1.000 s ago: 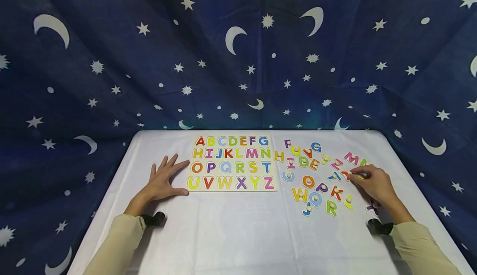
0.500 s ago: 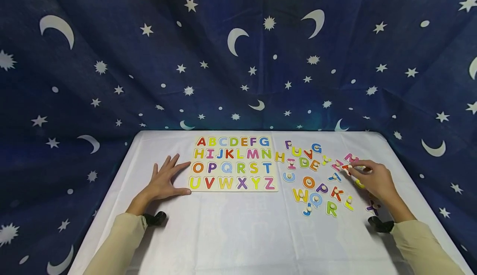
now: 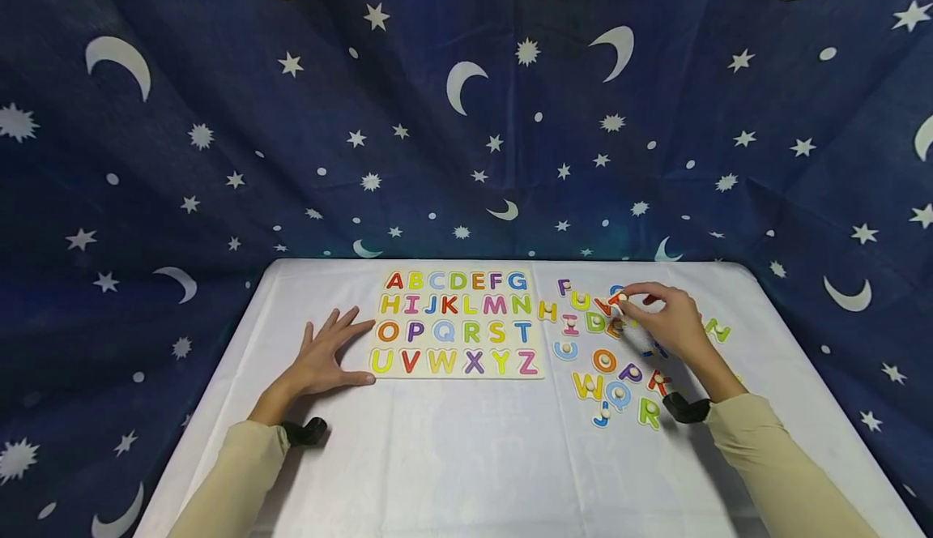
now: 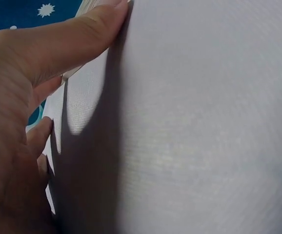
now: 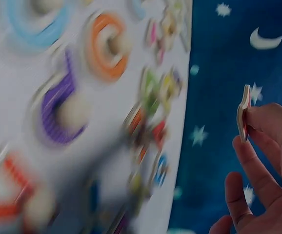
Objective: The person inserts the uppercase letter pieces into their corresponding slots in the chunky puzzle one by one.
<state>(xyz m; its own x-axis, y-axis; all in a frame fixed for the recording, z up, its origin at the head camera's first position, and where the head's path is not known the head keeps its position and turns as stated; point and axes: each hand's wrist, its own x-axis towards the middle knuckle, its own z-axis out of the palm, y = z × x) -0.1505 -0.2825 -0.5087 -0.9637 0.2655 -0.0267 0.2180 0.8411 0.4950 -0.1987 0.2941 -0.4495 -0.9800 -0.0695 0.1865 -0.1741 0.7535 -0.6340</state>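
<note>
White-covered table [image 3: 466,457] bears an alphabet board [image 3: 457,318] and scattered letter pieces [image 3: 604,360]

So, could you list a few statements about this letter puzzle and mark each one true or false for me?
1. The right hand pinches a red letter piece. True.
2. The left hand is by the right edge of the letter board. False: it is at the left edge.
3. The loose orange O piece lies to the right of the board. True.
4. The backdrop is plain white. False: it is dark blue with pale moons and stars.
5. The loose purple P piece has a knob. True.
</note>
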